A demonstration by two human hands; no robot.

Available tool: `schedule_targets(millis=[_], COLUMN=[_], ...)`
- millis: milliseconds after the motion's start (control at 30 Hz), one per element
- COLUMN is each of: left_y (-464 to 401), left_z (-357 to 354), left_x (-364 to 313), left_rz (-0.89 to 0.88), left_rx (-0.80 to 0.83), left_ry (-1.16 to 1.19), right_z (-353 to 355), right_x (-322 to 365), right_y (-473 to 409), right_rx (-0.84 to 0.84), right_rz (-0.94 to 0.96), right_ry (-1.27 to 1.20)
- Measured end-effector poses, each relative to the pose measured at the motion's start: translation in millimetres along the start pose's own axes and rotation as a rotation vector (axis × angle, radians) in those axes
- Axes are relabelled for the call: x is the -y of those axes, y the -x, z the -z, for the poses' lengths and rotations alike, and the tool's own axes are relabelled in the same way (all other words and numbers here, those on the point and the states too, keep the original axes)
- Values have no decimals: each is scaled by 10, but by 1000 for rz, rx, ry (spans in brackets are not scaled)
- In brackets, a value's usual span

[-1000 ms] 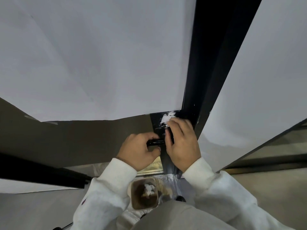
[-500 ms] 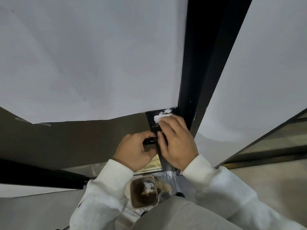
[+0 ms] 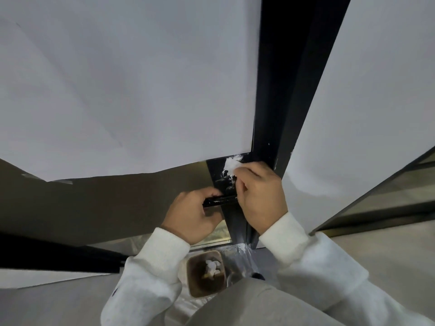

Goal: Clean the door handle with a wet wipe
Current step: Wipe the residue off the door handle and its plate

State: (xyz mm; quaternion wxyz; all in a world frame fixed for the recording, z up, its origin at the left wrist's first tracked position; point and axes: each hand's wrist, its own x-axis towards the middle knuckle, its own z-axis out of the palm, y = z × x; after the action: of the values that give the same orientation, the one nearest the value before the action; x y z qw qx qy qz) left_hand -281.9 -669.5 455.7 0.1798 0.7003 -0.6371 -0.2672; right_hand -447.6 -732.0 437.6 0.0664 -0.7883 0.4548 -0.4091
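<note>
A black lever door handle point(image 3: 221, 200) sticks out to the left from the black door frame point(image 3: 270, 128). My left hand point(image 3: 193, 215) grips the free end of the handle, fingers curled round it. My right hand point(image 3: 261, 196) pinches a crumpled white wet wipe point(image 3: 231, 165) and presses it on the black plate just above the root of the handle. Most of the wipe is hidden under my fingers.
White paper sheets point(image 3: 131, 85) cover the glass door panels on both sides of the frame. On the floor below my hands stands a small brown bin point(image 3: 193, 281) with crumpled white wipes inside. Plastic film point(image 3: 242, 257) lies beside it.
My right hand has slid the wipe a little along the plate above the handle. The left hand keeps its hold on the handle end.
</note>
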Motion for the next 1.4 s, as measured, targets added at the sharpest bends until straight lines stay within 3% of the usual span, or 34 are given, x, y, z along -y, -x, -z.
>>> schedule_targets(millis=[167, 667, 833, 1067, 1233, 1400], left_y=[18, 32, 45, 44, 29, 10], left_z=[21, 35, 49, 50, 59, 48], left_x=[-4, -36, -2, 48, 69, 112], left_rz=[-17, -44, -51, -103, -126, -137], left_rx=[4, 33, 40, 44, 61, 87], left_ry=[10, 0, -6, 19, 28, 53], right_z=[64, -201, -209, -392, -404, -364], right_x=[108, 93, 135, 336, 334, 272], right_y=[48, -81, 112, 321, 276, 324], right_rx=[-111, 137, 90, 81, 20, 95], right_rz=[-23, 120, -125, -238, -144, -54], right_ry=[-25, 102, 143, 43, 72, 192])
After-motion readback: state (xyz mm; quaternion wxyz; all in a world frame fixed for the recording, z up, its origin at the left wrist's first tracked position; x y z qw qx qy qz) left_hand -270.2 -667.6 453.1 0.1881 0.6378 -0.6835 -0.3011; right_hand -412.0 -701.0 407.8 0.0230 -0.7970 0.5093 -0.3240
